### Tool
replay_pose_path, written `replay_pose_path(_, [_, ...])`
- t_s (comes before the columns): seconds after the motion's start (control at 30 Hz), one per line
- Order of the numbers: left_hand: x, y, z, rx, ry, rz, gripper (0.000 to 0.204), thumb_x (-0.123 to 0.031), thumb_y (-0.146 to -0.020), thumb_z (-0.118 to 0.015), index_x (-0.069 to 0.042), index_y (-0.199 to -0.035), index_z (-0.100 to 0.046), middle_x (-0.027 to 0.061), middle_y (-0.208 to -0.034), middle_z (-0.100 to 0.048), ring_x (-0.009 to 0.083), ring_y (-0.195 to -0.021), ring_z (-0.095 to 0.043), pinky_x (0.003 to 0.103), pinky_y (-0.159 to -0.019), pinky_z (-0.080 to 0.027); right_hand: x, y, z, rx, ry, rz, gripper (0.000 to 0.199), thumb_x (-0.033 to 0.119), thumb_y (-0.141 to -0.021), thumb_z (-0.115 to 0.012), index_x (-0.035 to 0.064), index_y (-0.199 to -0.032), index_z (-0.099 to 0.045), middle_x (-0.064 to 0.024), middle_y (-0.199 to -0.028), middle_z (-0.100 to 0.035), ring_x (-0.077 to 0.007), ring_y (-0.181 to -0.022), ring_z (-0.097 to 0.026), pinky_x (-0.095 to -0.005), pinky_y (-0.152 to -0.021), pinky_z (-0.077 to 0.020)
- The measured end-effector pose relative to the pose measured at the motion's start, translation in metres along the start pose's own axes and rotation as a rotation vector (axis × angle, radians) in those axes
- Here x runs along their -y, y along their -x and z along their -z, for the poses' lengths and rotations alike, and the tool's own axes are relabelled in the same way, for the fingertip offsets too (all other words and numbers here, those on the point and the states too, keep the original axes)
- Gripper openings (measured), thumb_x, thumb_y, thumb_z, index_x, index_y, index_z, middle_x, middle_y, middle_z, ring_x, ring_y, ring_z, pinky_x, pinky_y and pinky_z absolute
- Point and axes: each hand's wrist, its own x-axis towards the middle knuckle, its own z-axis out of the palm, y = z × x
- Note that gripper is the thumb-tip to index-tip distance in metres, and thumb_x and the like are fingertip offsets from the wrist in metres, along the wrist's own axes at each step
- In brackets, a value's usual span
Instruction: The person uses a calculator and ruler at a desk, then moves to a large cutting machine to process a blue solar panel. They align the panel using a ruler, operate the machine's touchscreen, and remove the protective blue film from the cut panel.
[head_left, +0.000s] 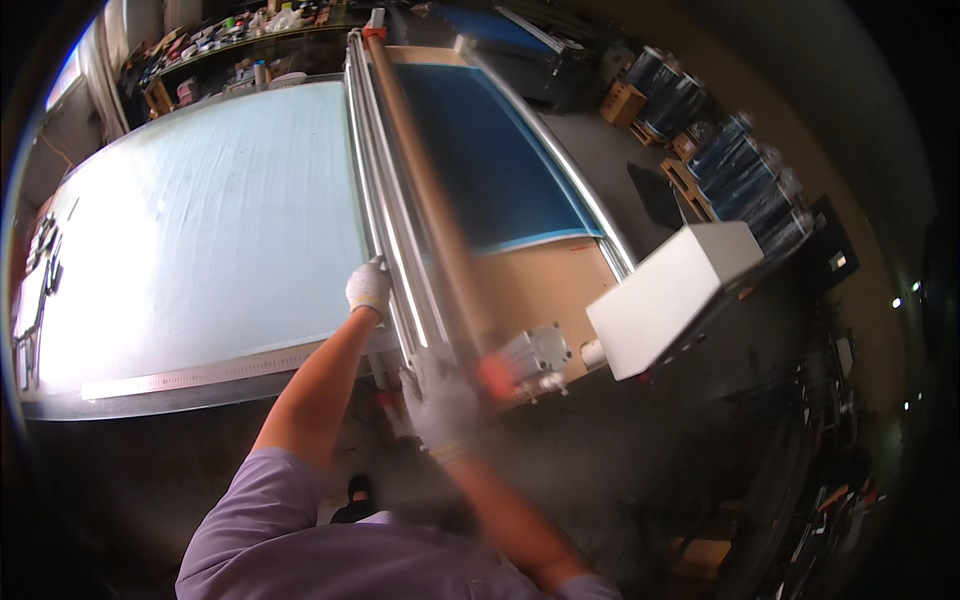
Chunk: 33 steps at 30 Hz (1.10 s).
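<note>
Item: long brown cardboard tube (pixel 425 190), lying lengthwise along the metal rail assembly (pixel 385 220) that runs between two work surfaces; red-orange cap (pixel 494 375) at its near end, second reddish cap (pixel 374 32) at the far end. Near portion motion-blurred.

Right hand (pixel 440 405): white knit glove, at the near end of the tube just beside the red-orange cap. Blurred; grip appears curled about the tube end, but whether fingers are fully closed on it cannot be told.

Left hand (pixel 368 288): white knit glove, resting on the near stretch of the metal rail assembly, fingers bent over its left edge. Bare forearm, lilac short sleeve (pixel 270 530).

Left of rail: large pale blue-white sheet (pixel 210 230) spread over the wide counter (pixel 150 405), with a long metal ruler strip (pixel 200 375) along the near edge.

Right of rail: dark blue sheet (pixel 490 150) over a brown board (pixel 545 285), bounded by a curved silver bar (pixel 575 180).

Near end fittings: grey metal block bracket (pixel 535 352); white rectangular box housing (pixel 675 295) just right of it.

Surroundings: rolls of dark blue film (pixel 745 165) stacked on wooden pallets at right; cluttered shelf (pixel 240 40) at far end; grey concrete floor (pixel 620 150).
</note>
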Motion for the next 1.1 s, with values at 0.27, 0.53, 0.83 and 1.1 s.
replay_pose_path(0.27, [0.102, 0.175, -0.026, -0.253, 0.313, -0.155, 0.027, -0.025, -0.091, -0.066, -0.003, -0.105, -0.073, 0.0127, -0.075, -0.07, 0.0213, -0.06, -0.065, 0.035, -0.063, -0.052, -0.063, 0.033, 0.14, 0.01, -0.489, 0.348, 0.044, 0.008, -0.086, -0.073, 0.0014, -0.128, -0.059, -0.0132, -0.091, -0.066, -0.0311, -0.082, -0.064, -0.0411, -0.073, -0.05])
replay_pose_path(0.53, [0.216, 0.53, -0.058, 0.037, -0.206, 0.722, 0.021, -0.018, -0.084, -0.066, 0.003, -0.086, -0.069, 0.0213, -0.091, -0.072, 0.0366, -0.081, -0.07, 0.044, -0.074, -0.055, -0.242, 0.056, 0.312, -0.63, -0.283, 0.299, 0.023, -0.005, -0.089, -0.054, -0.0025, -0.105, -0.07, -0.0052, -0.074, -0.06, -0.0152, -0.065, -0.057, -0.0296, -0.059, -0.0453])
replay_pose_path(0.83, [0.223, 0.604, -0.125, 0.915, -0.581, 0.505, 0.042, -0.044, -0.094, -0.053, -0.009, -0.1, -0.075, 0.0126, -0.095, -0.076, 0.026, -0.09, -0.072, 0.039, -0.079, -0.055, -0.363, 0.012, 0.378, -1.079, -0.398, -0.201, 0.02, 0.004, -0.101, -0.048, -0.0042, -0.105, -0.065, -0.0041, -0.075, -0.056, -0.0109, -0.067, -0.049, -0.0271, -0.062, -0.0408])
replay_pose_path(1.1, [0.077, 0.509, -0.159, 0.514, 0.339, 1.04, 0.02, -0.021, -0.096, -0.062, -0.006, -0.082, -0.064, 0.0107, -0.068, -0.065, 0.023, -0.063, -0.065, 0.041, -0.052, -0.049, -0.512, -0.011, 0.39, -0.941, -0.159, -0.247, 0.017, 0.009, -0.102, -0.056, -0.0032, -0.093, -0.063, -0.0015, -0.076, -0.055, -0.0079, -0.068, -0.051, -0.0253, -0.062, -0.0415])
